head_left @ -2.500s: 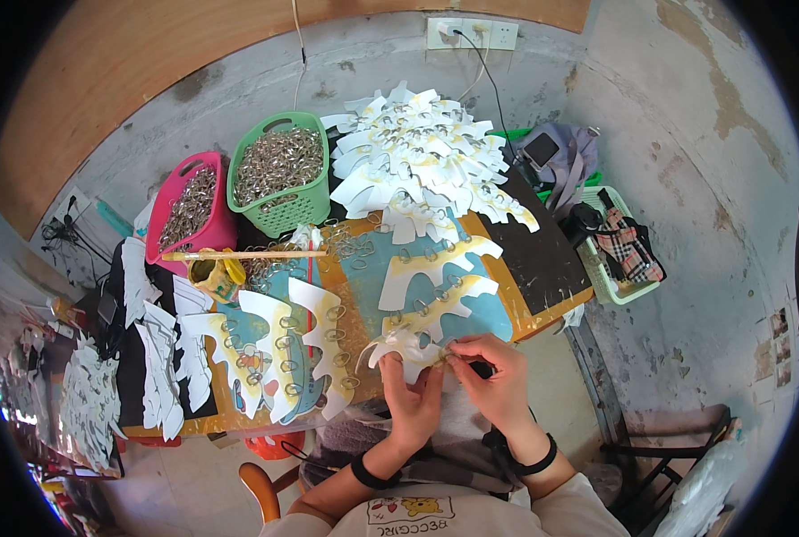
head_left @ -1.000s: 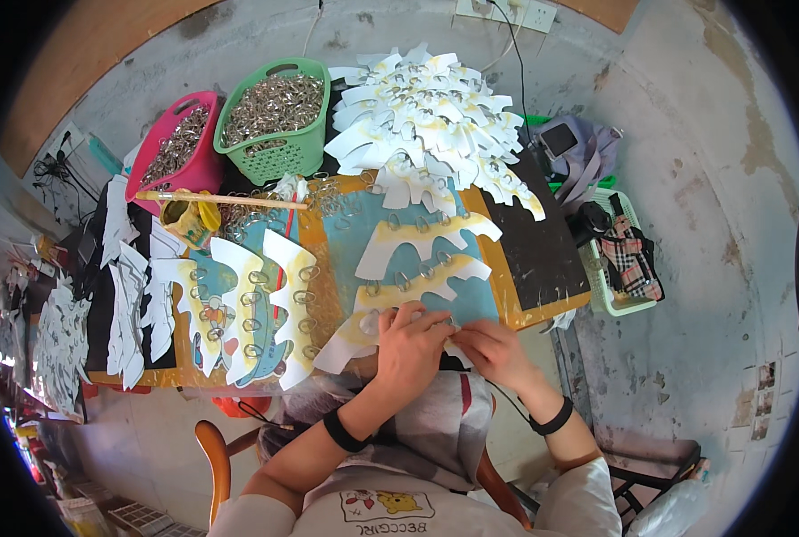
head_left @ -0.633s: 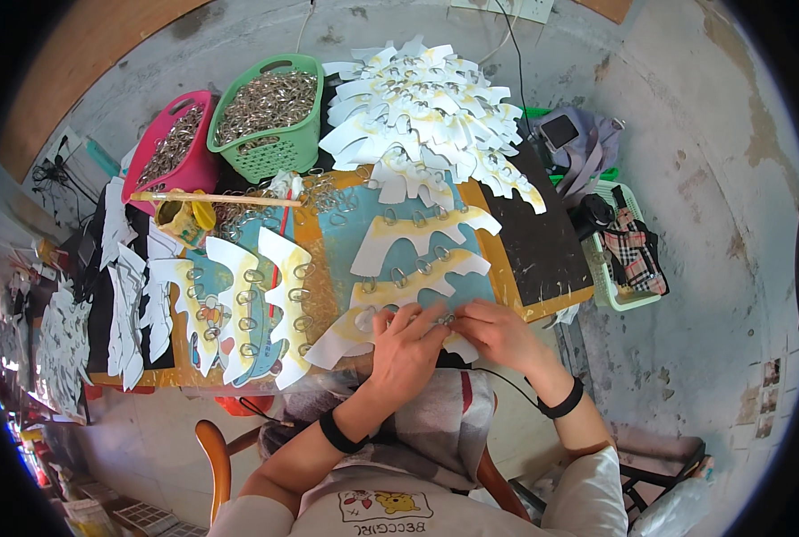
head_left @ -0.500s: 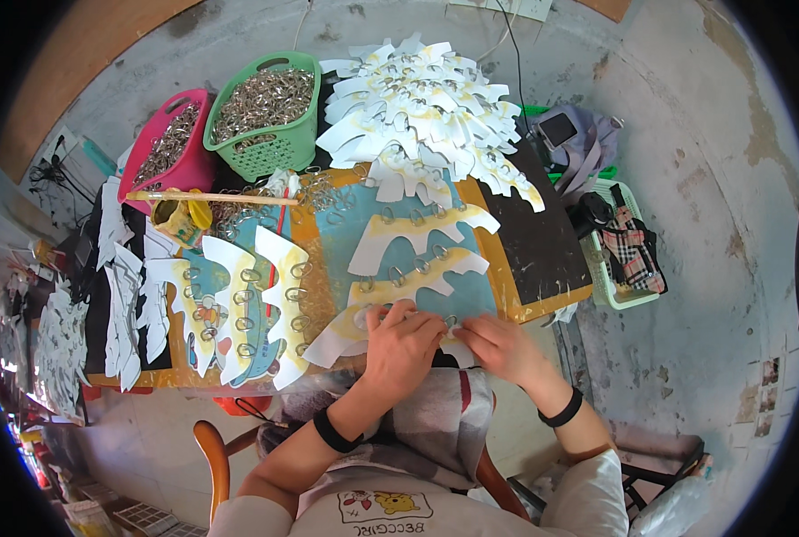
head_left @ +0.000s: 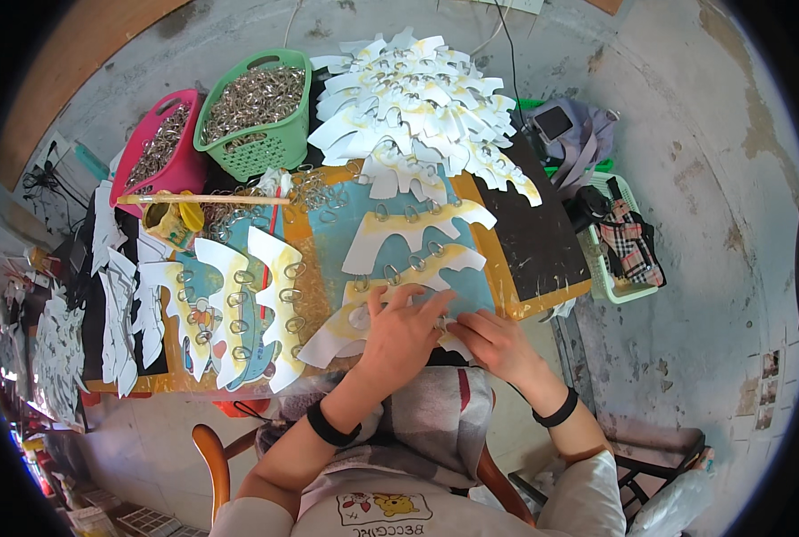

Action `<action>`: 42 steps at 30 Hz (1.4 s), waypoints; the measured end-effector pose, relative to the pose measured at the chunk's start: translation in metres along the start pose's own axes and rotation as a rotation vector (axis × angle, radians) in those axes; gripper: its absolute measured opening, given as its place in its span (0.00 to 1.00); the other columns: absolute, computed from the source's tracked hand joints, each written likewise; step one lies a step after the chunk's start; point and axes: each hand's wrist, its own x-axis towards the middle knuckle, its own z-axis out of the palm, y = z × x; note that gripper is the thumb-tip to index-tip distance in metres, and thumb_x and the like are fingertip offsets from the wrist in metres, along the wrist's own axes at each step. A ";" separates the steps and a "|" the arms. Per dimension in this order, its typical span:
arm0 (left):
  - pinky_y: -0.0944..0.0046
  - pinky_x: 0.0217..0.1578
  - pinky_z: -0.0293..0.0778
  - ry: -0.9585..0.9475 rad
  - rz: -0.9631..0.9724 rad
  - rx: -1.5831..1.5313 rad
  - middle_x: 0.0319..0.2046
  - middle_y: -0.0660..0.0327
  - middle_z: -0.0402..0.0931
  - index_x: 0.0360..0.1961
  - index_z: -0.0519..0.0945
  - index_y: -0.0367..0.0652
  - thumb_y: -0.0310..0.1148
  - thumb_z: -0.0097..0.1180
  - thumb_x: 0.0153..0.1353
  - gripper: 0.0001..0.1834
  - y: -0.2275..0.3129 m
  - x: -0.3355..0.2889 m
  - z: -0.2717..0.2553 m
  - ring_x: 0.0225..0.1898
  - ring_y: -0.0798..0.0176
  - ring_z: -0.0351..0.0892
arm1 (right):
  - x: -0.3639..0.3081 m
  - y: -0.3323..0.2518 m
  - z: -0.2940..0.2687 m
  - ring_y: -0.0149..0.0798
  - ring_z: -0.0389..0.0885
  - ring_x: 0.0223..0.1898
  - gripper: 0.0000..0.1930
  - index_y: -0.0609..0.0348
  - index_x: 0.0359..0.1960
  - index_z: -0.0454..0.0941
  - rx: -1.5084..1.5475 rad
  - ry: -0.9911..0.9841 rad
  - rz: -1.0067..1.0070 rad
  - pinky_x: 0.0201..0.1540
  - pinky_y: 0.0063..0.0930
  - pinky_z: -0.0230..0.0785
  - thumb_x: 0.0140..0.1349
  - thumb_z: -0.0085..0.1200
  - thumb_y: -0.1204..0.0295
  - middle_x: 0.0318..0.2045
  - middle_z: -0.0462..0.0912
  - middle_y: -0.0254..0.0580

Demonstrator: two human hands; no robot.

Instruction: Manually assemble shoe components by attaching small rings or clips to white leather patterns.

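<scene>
A white scalloped strip [head_left: 325, 344] with yellow smears lies at the table's near edge, partly hidden under my hands. My left hand [head_left: 401, 335] rests over it with fingers spread apart. Close by on the right, my right hand [head_left: 496, 344] has its fingertips pinched together at the strip's right end; a metal ring [head_left: 440, 325] shows partly between the hands. Just beyond lies another strip [head_left: 457, 258] bearing several metal rings, and past that a further ringed strip [head_left: 372, 242]. More ringed strips [head_left: 280, 268] lie to the left.
A big pile of ringed white strips [head_left: 408, 98] covers the far side. Green [head_left: 254, 157] and pink [head_left: 193, 167] baskets hold metal rings. A brush [head_left: 220, 200] lies across a yellow glue pot [head_left: 168, 224]. Loose rings [head_left: 314, 192] are scattered nearby. A pale green basket [head_left: 601, 268] stands right.
My left hand's fingers have lifted and spread apart from their earlier bunched position. My right hand stays pinched near the strip's end. The view has shifted slightly.
</scene>
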 end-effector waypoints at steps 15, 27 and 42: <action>0.42 0.57 0.55 0.171 0.019 0.073 0.44 0.73 0.82 0.32 0.85 0.52 0.29 0.66 0.50 0.07 0.004 -0.013 0.008 0.53 0.57 0.71 | 0.005 -0.006 -0.010 0.36 0.77 0.39 0.18 0.67 0.44 0.79 -0.019 -0.070 -0.023 0.34 0.30 0.76 0.48 0.57 0.77 0.43 0.76 0.38; 0.47 0.53 0.58 0.117 0.033 0.008 0.40 0.74 0.82 0.30 0.83 0.49 0.27 0.65 0.49 0.07 0.001 -0.011 0.009 0.52 0.60 0.73 | 0.002 0.004 -0.014 0.43 0.78 0.34 0.20 0.64 0.44 0.77 0.239 -0.052 -0.052 0.34 0.34 0.75 0.44 0.57 0.77 0.41 0.81 0.41; 0.45 0.55 0.58 0.162 0.032 -0.061 0.51 0.59 0.73 0.35 0.83 0.47 0.27 0.65 0.47 0.11 0.019 -0.023 -0.019 0.55 0.51 0.70 | -0.007 -0.002 -0.003 0.39 0.77 0.33 0.28 0.59 0.55 0.77 0.124 -0.014 -0.019 0.36 0.33 0.72 0.47 0.59 0.74 0.47 0.80 0.35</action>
